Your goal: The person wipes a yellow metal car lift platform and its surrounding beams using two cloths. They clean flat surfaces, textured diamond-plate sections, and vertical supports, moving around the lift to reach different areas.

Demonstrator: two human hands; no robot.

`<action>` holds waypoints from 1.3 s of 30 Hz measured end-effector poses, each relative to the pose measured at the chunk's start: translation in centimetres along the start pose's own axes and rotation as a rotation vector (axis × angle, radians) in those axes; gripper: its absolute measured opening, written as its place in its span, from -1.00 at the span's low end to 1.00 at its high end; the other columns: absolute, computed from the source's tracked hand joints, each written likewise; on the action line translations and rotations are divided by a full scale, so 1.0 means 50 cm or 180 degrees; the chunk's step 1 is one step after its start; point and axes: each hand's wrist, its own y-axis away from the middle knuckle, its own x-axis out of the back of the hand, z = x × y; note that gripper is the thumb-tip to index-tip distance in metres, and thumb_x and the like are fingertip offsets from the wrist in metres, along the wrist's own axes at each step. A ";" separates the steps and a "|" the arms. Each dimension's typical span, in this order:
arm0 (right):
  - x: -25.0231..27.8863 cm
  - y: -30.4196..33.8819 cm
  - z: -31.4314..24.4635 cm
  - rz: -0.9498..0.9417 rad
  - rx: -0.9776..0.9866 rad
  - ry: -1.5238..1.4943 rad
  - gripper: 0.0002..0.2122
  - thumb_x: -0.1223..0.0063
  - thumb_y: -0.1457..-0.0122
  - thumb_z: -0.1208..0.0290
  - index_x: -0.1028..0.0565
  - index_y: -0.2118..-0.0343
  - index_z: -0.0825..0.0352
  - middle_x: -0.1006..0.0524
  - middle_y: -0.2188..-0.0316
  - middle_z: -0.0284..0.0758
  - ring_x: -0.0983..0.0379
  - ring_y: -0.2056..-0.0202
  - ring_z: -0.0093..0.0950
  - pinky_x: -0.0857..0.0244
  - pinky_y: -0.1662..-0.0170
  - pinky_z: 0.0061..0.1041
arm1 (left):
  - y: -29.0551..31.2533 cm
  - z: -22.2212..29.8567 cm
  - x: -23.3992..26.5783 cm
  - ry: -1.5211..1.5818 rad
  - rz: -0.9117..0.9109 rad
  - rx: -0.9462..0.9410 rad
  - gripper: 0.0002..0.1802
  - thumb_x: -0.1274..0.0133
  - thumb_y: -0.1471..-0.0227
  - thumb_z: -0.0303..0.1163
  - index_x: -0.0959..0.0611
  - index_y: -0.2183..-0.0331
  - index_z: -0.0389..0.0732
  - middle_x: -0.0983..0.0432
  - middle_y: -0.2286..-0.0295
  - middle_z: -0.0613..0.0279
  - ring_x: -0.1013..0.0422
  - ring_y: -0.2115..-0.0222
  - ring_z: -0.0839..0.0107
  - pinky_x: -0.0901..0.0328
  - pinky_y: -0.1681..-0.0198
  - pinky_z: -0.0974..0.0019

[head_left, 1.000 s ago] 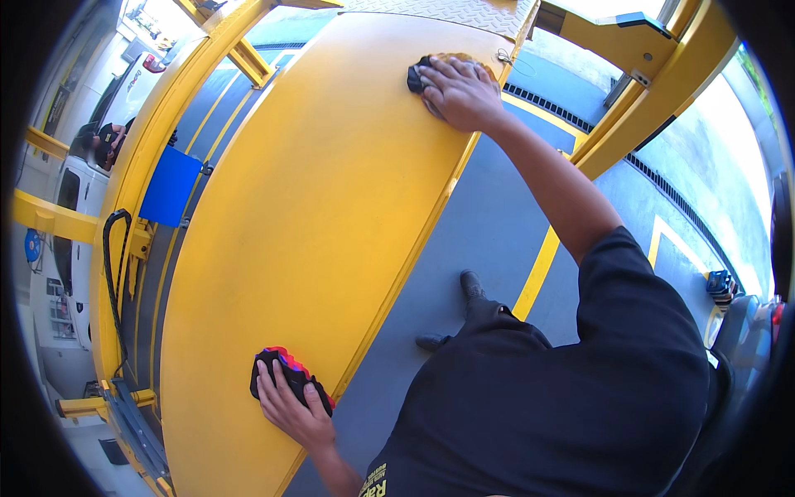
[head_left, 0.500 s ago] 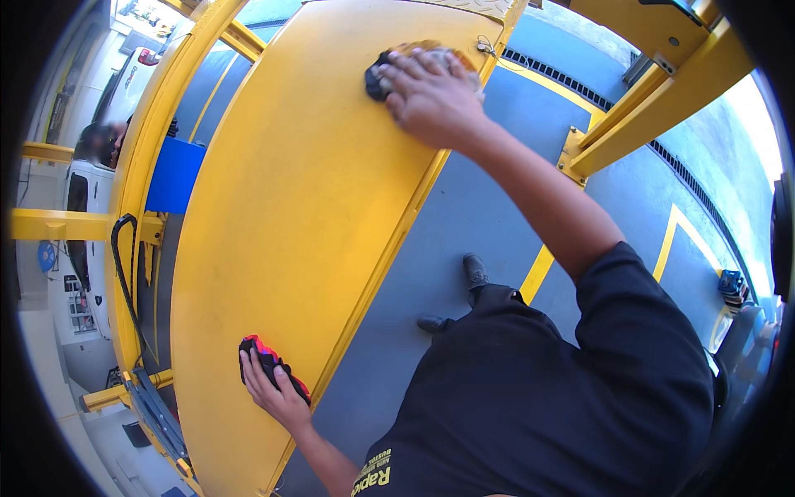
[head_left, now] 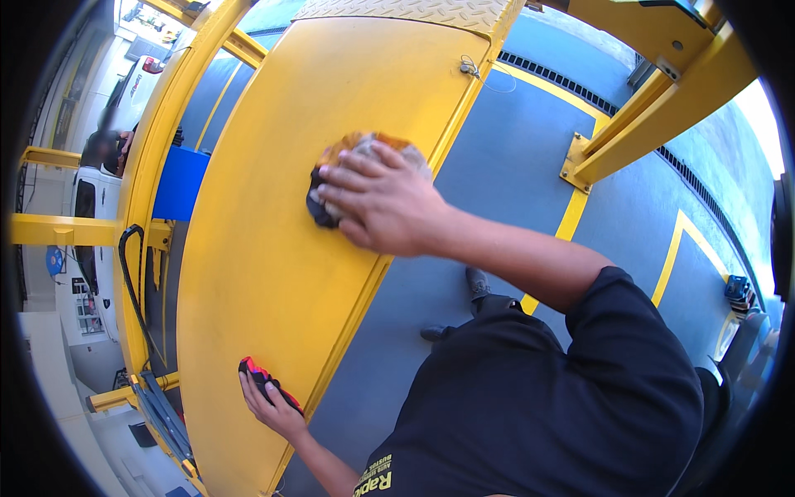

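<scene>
A long yellow metal ramp panel stretches away in front of me. My right hand presses a bunched rag of orange, grey and black against the panel's middle. Its fingers lie over the rag and hide much of it. Lower left, my left hand rests on the panel with its fingers over a folded black and pinkish-red cloth. The cloth's far side shows beyond the fingers.
At the panel's far end are a tread plate and a small wire cable. Yellow posts stand on both sides. A black hose, a white vehicle and a person are at left. My shoes are on the grey floor.
My right hand has drawn the rag from the panel's far end back toward me and to the left. My left hand and its cloth stay at nearly the same spot on the panel.
</scene>
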 end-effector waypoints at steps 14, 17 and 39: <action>0.063 -0.304 0.503 -0.0407 -0.1259 0.1636 -0.47 0.30 -0.50 0.00 -0.30 -0.41 0.13 -0.14 -0.53 -0.22 0.00 -0.52 -0.08 0.09 -0.52 0.00 | 0.043 0.049 0.028 0.0033 0.0152 0.0461 -0.47 -0.04 -0.32 -0.19 -0.59 -0.25 -0.12 -0.37 -0.34 0.13 -0.25 -0.34 0.01 -0.02 -0.41 -0.07; 0.053 -0.312 0.477 -0.0922 -0.0137 0.3064 -0.51 0.34 -0.50 0.05 -0.39 -0.29 0.24 -0.26 -0.48 -0.20 -0.11 -0.49 -0.13 0.02 -0.50 -0.07 | 0.029 0.055 0.008 0.0547 0.0623 0.0554 -0.52 0.04 -0.40 -0.22 -0.58 -0.20 -0.26 -0.47 -0.26 0.10 -0.33 -0.28 0.02 -0.08 -0.37 0.00; -0.355 -0.341 -0.515 -0.0927 0.1848 0.0233 -0.34 0.16 -0.39 -0.22 -0.29 -0.46 -0.02 -0.17 -0.53 -0.31 -0.03 -0.52 -0.20 0.19 -0.52 0.06 | 0.160 -0.149 0.110 0.4053 0.2404 0.1736 -0.41 0.26 -0.51 -0.07 -0.45 -0.25 -0.34 -0.48 -0.10 0.09 -0.44 -0.12 0.28 -0.32 -0.22 0.16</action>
